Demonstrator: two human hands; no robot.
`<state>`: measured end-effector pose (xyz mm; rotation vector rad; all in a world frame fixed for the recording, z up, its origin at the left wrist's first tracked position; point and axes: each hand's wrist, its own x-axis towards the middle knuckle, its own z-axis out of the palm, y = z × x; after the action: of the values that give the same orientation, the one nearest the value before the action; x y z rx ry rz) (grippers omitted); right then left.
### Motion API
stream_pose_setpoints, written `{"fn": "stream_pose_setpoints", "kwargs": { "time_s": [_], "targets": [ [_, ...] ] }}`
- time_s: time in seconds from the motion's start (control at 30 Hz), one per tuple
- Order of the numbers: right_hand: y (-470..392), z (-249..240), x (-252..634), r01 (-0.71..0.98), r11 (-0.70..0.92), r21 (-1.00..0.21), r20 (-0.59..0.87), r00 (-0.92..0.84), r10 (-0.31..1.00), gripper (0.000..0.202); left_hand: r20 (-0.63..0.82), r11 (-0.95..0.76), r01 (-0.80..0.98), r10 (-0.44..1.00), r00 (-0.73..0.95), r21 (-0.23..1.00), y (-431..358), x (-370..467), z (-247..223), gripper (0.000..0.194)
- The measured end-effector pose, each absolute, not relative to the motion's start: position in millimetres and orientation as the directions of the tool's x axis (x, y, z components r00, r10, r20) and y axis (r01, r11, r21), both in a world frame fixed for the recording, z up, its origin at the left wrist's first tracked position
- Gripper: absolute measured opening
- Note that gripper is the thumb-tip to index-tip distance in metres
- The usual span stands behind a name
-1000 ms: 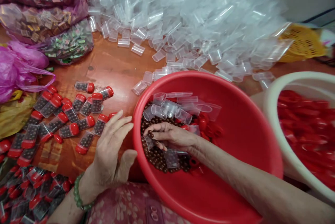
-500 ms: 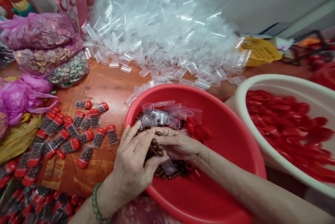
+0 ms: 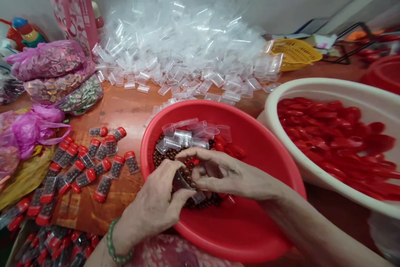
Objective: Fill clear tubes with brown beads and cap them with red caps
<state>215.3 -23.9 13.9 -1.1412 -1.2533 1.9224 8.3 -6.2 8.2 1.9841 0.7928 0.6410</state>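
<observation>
My left hand (image 3: 159, 200), with a green bead bracelet (image 3: 114, 244) at its wrist, grips a small clear plastic case (image 3: 180, 181) over the red basin (image 3: 262, 229). Brown beads (image 3: 187, 174) show at the case's open end. Curled fingers of my right hand (image 3: 218, 171) meet the thumb right beside that end; what they pinch is hidden. A small red piece shows just behind these fingers. In the basin, under and around both hands, lie loose brown beads (image 3: 161, 160), empty clear cases (image 3: 183, 137) and red caps (image 3: 231, 150).
Filled cases with red caps (image 3: 84, 177) lie on the wooden table at left, with more in a box below. A heap of clear cases (image 3: 187, 50) stands behind. At right is a white tub (image 3: 271, 108) of red parts. Pink bags (image 3: 50, 58) and a yellow basket (image 3: 296, 54) stand further back.
My right hand has drawn slightly away from the left, and its fingers have curled. The case in my left hand now shows more plainly. The whole view has shifted a little.
</observation>
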Motion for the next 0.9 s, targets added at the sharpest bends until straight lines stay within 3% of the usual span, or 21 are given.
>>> {"fn": "stream_pose_setpoints", "kwargs": {
  "time_s": [0.37, 0.67, 0.9],
  "targets": [
    [-21, 17, 209, 0.119, -0.046, -0.992, -0.081, -0.309, 0.947, 0.026, -0.014, -0.273, 0.304, 0.723, 0.691, 0.913, 4, 9, 13, 0.026],
    [-17, 22, 206, 0.179, -0.196, -0.964, -0.259, -0.471, 0.843, 0.035, -0.033, -0.298, 0.321, 0.684, 0.729, 0.899, 6, 11, 14, 0.022],
    [-22, 24, 206, 0.217, -0.184, -0.959, -0.266, -0.449, 0.853, 0.034, -0.028, -0.289, 0.325, 0.706, 0.708, 0.901, 7, 15, 14, 0.015]
  ]
}}
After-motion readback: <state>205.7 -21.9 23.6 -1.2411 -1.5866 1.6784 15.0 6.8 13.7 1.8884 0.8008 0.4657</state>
